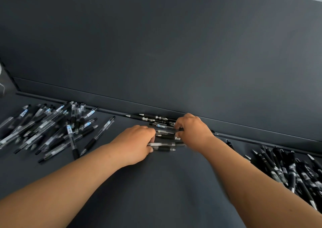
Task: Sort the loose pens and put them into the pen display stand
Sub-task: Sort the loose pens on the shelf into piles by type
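Note:
A small group of black and clear pens lies sideways in the middle of the dark surface, near the back wall. My left hand curls its fingers round the left ends of the nearer pens. My right hand curls round the right ends of the same group. A large heap of clear-barrelled pens lies at the left. Another heap of black pens lies at the right edge. No pen display stand is in view.
A dark wall rises behind the surface, with a low ledge along its base. A pale object shows at the far left edge. Dark cloth lies between my forearms.

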A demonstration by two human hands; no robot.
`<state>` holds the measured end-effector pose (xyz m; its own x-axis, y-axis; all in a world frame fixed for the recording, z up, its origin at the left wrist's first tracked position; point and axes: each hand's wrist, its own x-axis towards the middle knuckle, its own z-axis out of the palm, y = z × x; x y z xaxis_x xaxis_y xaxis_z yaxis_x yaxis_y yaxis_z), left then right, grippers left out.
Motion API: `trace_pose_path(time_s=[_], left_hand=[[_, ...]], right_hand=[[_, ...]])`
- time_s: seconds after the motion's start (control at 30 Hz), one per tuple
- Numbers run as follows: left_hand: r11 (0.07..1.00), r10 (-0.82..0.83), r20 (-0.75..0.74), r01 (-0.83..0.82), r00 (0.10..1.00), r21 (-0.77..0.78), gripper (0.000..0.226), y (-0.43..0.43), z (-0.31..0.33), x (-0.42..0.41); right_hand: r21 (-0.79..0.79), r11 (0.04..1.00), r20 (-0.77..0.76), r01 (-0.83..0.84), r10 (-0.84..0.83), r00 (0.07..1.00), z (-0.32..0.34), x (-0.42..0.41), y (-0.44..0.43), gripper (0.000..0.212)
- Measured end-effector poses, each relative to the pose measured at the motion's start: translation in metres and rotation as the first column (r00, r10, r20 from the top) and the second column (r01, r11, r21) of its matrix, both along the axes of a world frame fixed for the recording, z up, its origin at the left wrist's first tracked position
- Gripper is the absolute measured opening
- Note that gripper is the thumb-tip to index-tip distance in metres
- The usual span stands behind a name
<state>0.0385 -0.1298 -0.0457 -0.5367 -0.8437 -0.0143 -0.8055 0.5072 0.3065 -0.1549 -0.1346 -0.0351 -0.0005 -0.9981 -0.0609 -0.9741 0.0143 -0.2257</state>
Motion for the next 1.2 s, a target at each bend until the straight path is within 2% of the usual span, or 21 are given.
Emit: trace_pose_path(time_s=[0.1, 0.3, 0.47, 0.6, 0.73, 0.83, 1.2], left_hand=[[0.999, 0.036, 0.023, -0.037, 0.999, 0.031, 0.012, -0.003, 0.0, 0.01], [0.997, 0.076, 0.048, -0.076, 0.996, -0.006, 0.01, -0.004, 0.002, 0.023], [0.996, 0.088, 0.046, -0.087, 0.995, -0.022, 0.007, -0.001, 0.0, 0.032], [0.995, 0.097, 0.039, -0.096, 0.995, -0.03, 0.007, -0.001, -0.001, 0.038], [0.994, 0.095, 0.038, -0.093, 0.995, -0.054, 0.008, 0.002, -0.003, 0.042], [0.992, 0.102, 0.034, -0.099, 0.994, -0.076, 0.007, 0.005, -0.001, 0.048], [0.969, 0.21, 0.024, -0.205, 0.977, -0.138, 0.006, 0.011, 0.012, 0.093]], right_hand=[[0.009, 1.0, -0.016, -0.003, 0.004, 1.0, 0.0, 0.003, -0.001, 0.027], [0.035, 0.999, -0.122, -0.008, 0.012, 0.992, 0.002, 0.009, -0.001, 0.02], [-0.031, 0.999, -0.014, 0.03, -0.03, 0.999, -0.003, 0.008, 0.001, 0.024], [0.078, 0.997, -0.071, 0.005, 0.0, 0.998, 0.002, 0.011, 0.002, 0.037], [0.096, 0.995, -0.185, -0.017, 0.035, 0.982, 0.004, 0.016, 0.005, 0.025], [0.152, 0.988, -0.272, -0.035, 0.076, 0.959, 0.007, 0.02, 0.008, 0.024], [0.275, 0.961, -0.238, -0.045, 0.113, 0.965, 0.027, 0.038, 0.009, 0.029]])
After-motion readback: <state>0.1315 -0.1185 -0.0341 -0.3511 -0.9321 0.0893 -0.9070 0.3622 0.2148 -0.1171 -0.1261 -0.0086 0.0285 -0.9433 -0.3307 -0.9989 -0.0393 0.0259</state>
